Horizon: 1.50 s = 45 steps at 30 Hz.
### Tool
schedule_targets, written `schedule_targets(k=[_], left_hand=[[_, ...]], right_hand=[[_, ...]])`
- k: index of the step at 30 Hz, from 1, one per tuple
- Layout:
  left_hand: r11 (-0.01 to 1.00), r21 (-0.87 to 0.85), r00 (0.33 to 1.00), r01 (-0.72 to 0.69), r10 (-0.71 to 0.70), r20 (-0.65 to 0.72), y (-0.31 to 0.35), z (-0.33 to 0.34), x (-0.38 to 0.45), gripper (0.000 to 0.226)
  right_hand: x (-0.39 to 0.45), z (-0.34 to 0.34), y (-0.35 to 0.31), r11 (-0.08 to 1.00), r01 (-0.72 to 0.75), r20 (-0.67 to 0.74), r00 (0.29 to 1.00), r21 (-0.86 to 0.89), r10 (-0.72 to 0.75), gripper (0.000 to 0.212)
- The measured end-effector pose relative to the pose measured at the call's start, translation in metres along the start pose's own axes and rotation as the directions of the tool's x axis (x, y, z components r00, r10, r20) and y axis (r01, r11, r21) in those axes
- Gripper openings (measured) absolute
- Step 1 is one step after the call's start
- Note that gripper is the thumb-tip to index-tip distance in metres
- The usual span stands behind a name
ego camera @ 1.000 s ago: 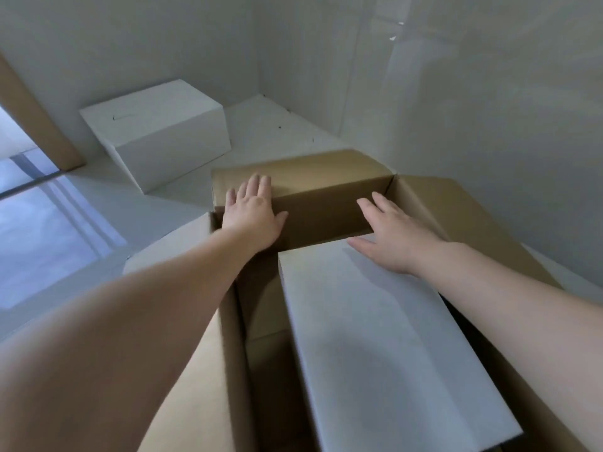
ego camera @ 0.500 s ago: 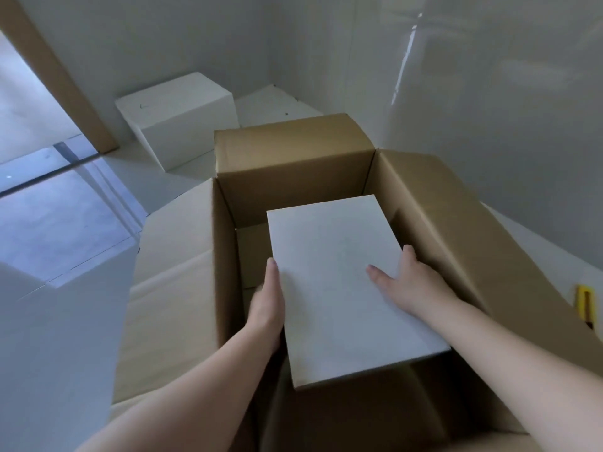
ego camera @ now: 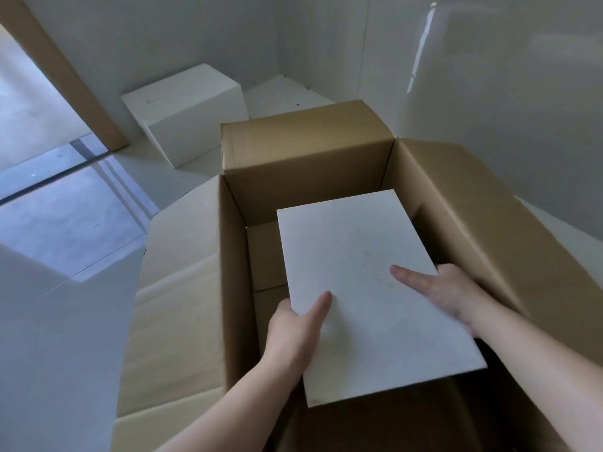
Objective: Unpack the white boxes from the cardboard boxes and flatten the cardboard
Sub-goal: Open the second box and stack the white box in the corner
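Observation:
An open brown cardboard box stands in front of me with its flaps spread outward. Inside it sits a white box, its flat top facing up. My left hand grips the white box at its left edge, thumb lying on the top. My right hand grips the right edge, thumb on top and the fingers hidden down the side. A second white box rests on the floor by the far wall.
White walls close in at the back and right. A brown door frame and a glass pane are at the left. A large white surface fills the near left. The box's left flap lies spread out.
My hands moved from the box's far wall back to the white box's near sides and now grip it, thumbs on top. My view pulled back.

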<state>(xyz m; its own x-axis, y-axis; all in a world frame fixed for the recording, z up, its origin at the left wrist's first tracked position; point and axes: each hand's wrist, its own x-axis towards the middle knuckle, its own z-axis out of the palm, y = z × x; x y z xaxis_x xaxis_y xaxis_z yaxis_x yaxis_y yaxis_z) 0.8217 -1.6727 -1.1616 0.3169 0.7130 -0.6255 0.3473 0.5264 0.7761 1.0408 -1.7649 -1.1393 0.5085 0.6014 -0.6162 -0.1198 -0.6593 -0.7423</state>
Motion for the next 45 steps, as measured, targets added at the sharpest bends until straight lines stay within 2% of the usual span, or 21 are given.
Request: schedule_targets(k=[2,5,10,12,15,17,21,24,27,29,32,35,39,42,45], left_hand=[[1.0,-0.022,0.999,0.003,-0.002,0.036,0.002,-0.002,0.003,0.039],[1.0,0.001,0.998,-0.016,0.016,0.068,0.022,-0.01,0.0,0.044],[0.986,0.131,0.99,-0.103,0.09,0.105,0.106,-0.037,-0.05,0.044],[0.976,0.166,0.984,-0.137,0.115,0.136,0.154,-0.05,-0.082,0.038],[0.96,0.234,0.972,-0.155,0.105,0.21,0.238,-0.068,-0.129,0.051],[0.953,0.252,0.966,-0.166,0.106,0.236,0.298,-0.081,-0.154,0.051],[0.945,0.275,0.963,-0.177,0.109,0.246,0.413,-0.106,-0.184,0.051],[0.95,0.251,0.966,-0.187,0.132,0.221,0.483,-0.122,-0.188,0.048],[0.948,0.226,0.962,-0.224,0.178,0.209,0.527,-0.134,-0.173,0.04],[0.947,0.23,0.96,-0.226,0.176,0.217,0.545,-0.143,-0.147,0.046],[0.936,0.259,0.954,-0.237,0.175,0.243,0.564,-0.165,-0.072,0.057],[0.914,0.314,0.947,-0.255,0.172,0.27,0.578,-0.195,0.036,0.036],[0.86,0.438,0.937,-0.261,0.116,0.331,0.593,-0.25,0.188,0.048],[0.855,0.471,0.945,-0.215,0.06,0.322,0.594,-0.289,0.284,0.042],[0.87,0.468,0.951,-0.153,0.001,0.308,0.59,-0.313,0.356,0.026]], right_hand=[[0.0,0.002,-0.003,1.0,0.027,0.03,0.999,0.009,-0.027,0.074],[-0.013,0.004,-0.02,0.998,0.059,-0.019,0.998,0.008,-0.059,0.072],[-0.086,0.006,-0.074,0.977,0.08,-0.139,0.989,0.199,-0.052,0.054],[-0.127,0.0,-0.111,0.974,0.079,-0.188,0.981,0.211,-0.039,0.06],[-0.19,-0.014,-0.179,0.974,0.05,-0.247,0.969,0.22,0.006,0.065],[-0.221,-0.023,-0.229,0.972,0.018,-0.266,0.963,0.232,0.046,0.07],[-0.251,-0.034,-0.332,0.965,0.077,-0.3,0.954,0.249,0.001,0.078],[-0.253,-0.034,-0.408,0.948,0.178,-0.287,0.953,0.264,-0.099,0.057],[-0.237,-0.029,-0.458,0.94,0.233,-0.269,0.949,0.25,-0.164,0.039],[-0.212,-0.019,-0.478,0.943,0.237,-0.272,0.947,0.235,-0.17,0.038],[-0.148,0.012,-0.494,0.958,0.211,-0.315,0.938,0.195,-0.142,0.051],[-0.059,0.068,-0.504,0.949,0.178,-0.345,0.935,0.26,-0.081,0.05],[0.067,0.165,-0.515,0.929,0.091,-0.337,0.941,0.358,0.038,0.034],[0.15,0.234,-0.518,0.917,0.04,-0.353,0.929,0.396,0.112,0.037],[0.208,0.284,-0.519,0.912,-0.01,-0.324,0.933,0.41,0.156,0.041]])
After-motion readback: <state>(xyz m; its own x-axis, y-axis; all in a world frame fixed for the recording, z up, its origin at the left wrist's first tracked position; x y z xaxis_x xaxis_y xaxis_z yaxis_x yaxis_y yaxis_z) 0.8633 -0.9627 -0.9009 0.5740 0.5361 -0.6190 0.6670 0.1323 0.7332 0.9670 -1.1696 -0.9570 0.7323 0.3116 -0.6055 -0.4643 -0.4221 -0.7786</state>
